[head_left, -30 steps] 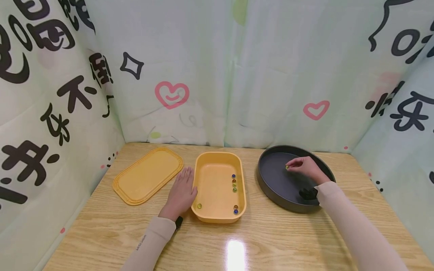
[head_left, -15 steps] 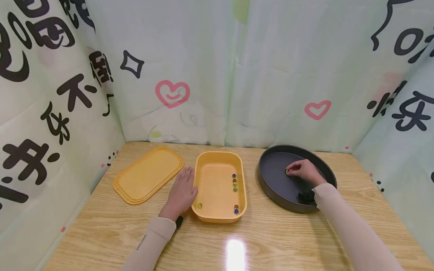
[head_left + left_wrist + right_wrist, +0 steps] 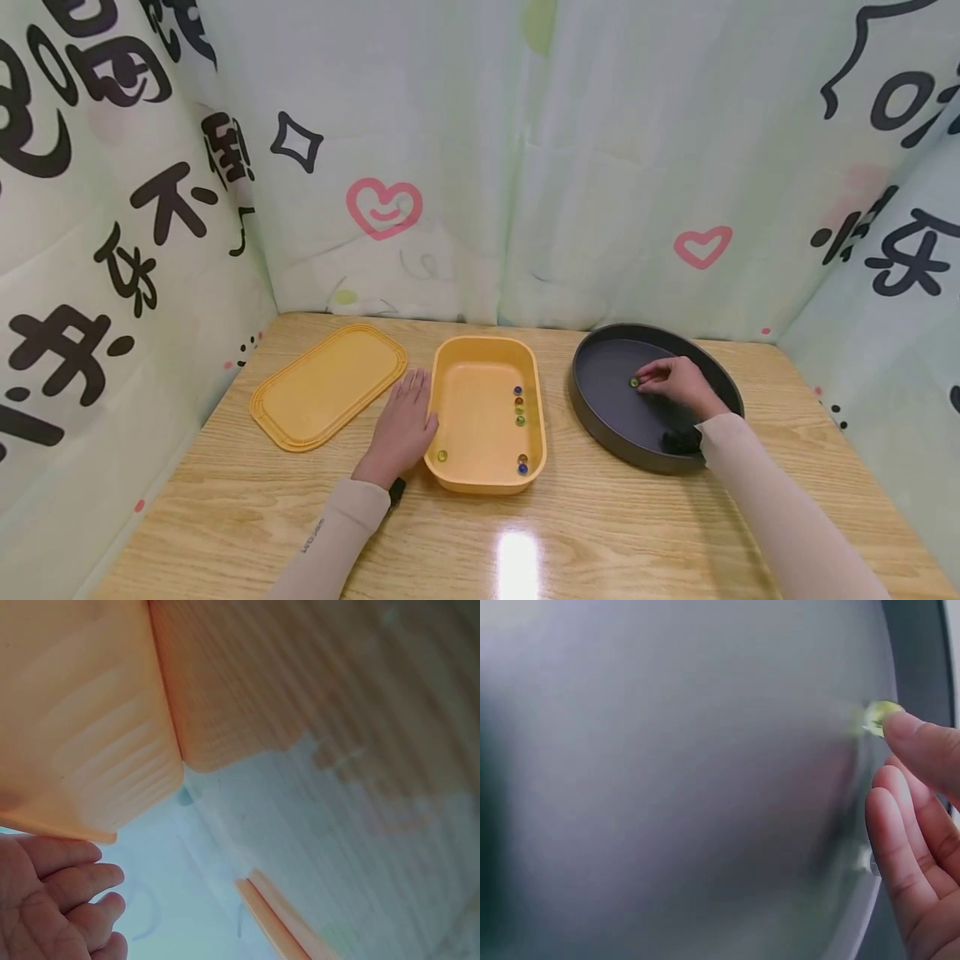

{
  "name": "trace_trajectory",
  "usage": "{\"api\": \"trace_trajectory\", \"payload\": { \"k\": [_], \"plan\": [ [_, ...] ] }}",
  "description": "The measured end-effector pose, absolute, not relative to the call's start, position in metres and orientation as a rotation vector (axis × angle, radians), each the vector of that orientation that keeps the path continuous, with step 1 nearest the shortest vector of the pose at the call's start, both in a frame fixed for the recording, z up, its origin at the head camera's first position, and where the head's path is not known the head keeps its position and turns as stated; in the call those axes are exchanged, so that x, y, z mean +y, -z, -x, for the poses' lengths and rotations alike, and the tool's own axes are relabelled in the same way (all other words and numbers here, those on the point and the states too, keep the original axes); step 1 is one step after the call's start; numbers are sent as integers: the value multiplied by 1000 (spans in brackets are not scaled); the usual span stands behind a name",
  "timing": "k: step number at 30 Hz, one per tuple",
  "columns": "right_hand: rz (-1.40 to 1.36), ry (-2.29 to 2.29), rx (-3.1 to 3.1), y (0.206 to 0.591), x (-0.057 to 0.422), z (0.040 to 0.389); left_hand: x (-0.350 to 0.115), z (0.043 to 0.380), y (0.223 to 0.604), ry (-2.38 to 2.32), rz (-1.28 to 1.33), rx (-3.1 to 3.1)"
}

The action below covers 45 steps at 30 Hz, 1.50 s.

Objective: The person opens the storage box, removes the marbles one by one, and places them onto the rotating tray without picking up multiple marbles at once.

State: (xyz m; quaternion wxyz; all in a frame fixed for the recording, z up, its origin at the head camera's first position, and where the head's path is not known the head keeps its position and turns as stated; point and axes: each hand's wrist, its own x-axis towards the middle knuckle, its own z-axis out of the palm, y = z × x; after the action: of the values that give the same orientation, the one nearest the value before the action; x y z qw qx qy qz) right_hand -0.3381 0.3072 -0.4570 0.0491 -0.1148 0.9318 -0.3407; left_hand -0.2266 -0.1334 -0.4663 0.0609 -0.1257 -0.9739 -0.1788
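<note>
My right hand [image 3: 681,385] is inside the round dark pan [image 3: 600,429], pinching a yellow-green glass marble [image 3: 634,382] at its fingertips. In the right wrist view the thumb lies on this marble [image 3: 883,718], close to the pan's grey floor, while the other fingers are bent below. A clear, shiny bit [image 3: 874,864] shows partly hidden behind them. My left hand [image 3: 401,429] lies with straight fingers along the left side of the yellow box [image 3: 472,479], touching its rim. Several coloured marbles sit in the box, mostly along its right side, with a yellowish marble [image 3: 442,456] at the front left.
A flat yellow lid [image 3: 330,387] lies on the wooden table [image 3: 450,550] left of my left hand. Printed curtains [image 3: 465,150] enclose the table at the back and both sides. The pan stands right of the box, with bare wood between them.
My right hand has lowered slightly within the pan, and the marble at its fingertips now shows more fully. The left hand and the box stay where they were.
</note>
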Motion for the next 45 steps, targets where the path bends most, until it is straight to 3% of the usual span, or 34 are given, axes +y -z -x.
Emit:
{"api": "trace_trajectory", "payload": {
  "k": [12, 26, 35, 45],
  "plan": [
    [432, 1126, 2840, 408, 290, 322, -134, 226, 468, 529, 382, -2946],
    [772, 1216, 2722, 363, 202, 316, -134, 225, 467, 518, 377, -2949],
    [925, 1228, 2577, 359, 137, 319, -135, 228, 468, 510, 379, -2949],
    [1036, 1131, 2394, 386, 84, 321, -134, 226, 468, 536, 382, -2933]
  ]
}}
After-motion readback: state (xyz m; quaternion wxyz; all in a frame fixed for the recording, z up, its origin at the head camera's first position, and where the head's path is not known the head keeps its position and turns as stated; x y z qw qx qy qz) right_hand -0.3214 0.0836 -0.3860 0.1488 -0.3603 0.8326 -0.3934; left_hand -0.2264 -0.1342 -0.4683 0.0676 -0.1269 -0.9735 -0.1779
